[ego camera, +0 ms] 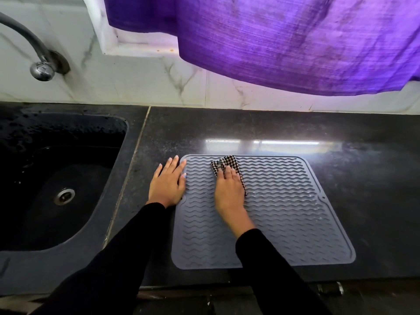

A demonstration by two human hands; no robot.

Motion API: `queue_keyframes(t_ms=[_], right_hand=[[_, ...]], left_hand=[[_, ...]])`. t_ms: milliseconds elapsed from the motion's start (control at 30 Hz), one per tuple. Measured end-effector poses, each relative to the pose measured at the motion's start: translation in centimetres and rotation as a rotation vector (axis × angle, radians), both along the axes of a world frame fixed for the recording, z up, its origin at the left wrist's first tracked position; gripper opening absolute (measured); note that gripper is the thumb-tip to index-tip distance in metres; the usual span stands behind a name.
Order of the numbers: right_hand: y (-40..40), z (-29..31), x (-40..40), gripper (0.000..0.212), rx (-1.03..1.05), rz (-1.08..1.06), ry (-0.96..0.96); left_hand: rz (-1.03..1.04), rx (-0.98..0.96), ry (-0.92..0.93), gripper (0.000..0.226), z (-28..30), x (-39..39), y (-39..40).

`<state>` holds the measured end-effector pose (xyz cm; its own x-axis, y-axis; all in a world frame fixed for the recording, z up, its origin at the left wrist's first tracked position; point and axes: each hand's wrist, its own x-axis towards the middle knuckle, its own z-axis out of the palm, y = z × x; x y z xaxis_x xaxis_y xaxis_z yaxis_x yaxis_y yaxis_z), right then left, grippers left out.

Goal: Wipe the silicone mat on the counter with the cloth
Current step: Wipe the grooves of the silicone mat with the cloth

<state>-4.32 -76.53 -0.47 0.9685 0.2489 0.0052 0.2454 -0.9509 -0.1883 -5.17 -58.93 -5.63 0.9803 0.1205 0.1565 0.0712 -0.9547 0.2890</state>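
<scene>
While right hand [229, 192] presses cloth [223, 163], mat [284, 212] flat

Dark polished counter [341, 123], black sink [56, 178] left — marble-tiled wall [136, 71], purple curtain [284, 42] above.

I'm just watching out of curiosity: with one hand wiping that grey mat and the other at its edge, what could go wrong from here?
1. The mat may slide on the glossy counter; the left hand touches only its left edge.
2. The cloth is bunched under the right hand, so it may miss water glistening between the ridges to the right.
3. Water pushed off the mat could spread across the counter.
</scene>
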Motion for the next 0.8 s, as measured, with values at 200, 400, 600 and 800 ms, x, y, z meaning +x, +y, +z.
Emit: queue_keyframes(t_ms=[200, 400, 600, 800], right_hand=[[-0.7, 0.0, 1.3, 0.056, -0.203, 0.154, -0.025], [-4.3, 1.8, 4.1, 0.051, 0.468, -0.024, 0.255], [-6.0, 3.8, 4.9, 0.045, 0.888, -0.336, 0.206], [-2.4, -0.8, 0.7, 0.056, 0.035, 0.086, -0.021]], left_hand=[[0.003, 0.017, 0.007, 0.073, -0.2, 0.2, 0.1], [0.0, 0.035, 0.042, 0.058, 0.1, 0.1, 0.0], [-0.012, 0.002, 0.029, 0.058, 0.2, 0.0, 0.1], [-0.008, 0.015, 0.03, 0.06, 0.2, 0.1, 0.1]])
